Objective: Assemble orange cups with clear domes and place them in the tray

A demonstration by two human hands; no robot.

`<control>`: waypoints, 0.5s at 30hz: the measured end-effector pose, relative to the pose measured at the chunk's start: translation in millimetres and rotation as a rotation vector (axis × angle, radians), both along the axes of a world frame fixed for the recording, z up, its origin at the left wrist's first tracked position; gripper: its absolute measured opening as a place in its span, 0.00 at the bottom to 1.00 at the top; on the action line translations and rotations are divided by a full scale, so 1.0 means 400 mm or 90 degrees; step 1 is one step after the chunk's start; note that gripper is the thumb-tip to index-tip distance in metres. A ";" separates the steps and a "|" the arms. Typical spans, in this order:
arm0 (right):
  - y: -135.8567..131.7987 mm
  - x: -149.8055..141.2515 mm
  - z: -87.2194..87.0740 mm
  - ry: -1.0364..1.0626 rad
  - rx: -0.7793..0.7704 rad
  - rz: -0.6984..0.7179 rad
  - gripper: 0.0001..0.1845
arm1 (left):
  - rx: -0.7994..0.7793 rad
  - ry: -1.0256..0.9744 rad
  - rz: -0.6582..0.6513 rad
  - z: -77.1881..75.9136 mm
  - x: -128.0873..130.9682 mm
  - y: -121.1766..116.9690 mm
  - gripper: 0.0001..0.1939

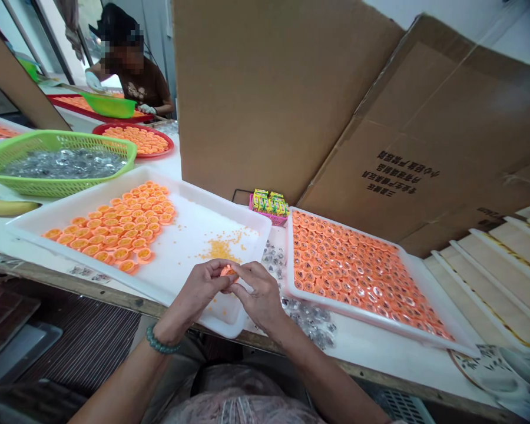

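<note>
Left hand [203,287] and right hand [259,292], both grips closed on one small orange cup [228,271], yellow bits [222,249] just beyond the grips, in the white tray [189,221] beneath

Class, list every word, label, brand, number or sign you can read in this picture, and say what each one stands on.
Nothing can be quoted with certainty.
Right-hand cardboard sheet: several lines of dark Chinese characters, too small and slanted to read surely; another dark marking lower right is blurred.
Yellow-green packets: printing too small to read.
Brown shirt: pale print, no word distinguishable.
</note>
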State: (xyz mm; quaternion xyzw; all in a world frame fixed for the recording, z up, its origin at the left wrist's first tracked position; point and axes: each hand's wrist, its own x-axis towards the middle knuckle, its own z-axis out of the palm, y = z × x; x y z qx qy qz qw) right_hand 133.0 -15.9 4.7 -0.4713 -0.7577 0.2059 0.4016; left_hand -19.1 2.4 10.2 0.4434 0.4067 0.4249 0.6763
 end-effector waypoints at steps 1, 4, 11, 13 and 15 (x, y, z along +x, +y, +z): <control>0.003 0.009 0.004 0.021 -0.029 0.011 0.21 | -0.004 0.002 0.008 0.002 0.001 0.001 0.16; 0.012 0.031 0.022 0.111 -0.134 0.049 0.19 | -0.008 0.033 0.027 0.011 0.001 0.002 0.22; 0.039 0.007 0.015 0.085 -0.197 0.003 0.12 | 0.002 0.185 -0.024 0.000 -0.006 0.003 0.36; 0.056 0.012 0.005 0.029 -0.208 0.025 0.10 | -0.004 0.201 -0.035 -0.019 -0.004 0.009 0.41; 0.067 0.023 -0.005 -0.015 -0.240 0.044 0.09 | -0.023 0.194 -0.043 -0.044 -0.001 0.015 0.45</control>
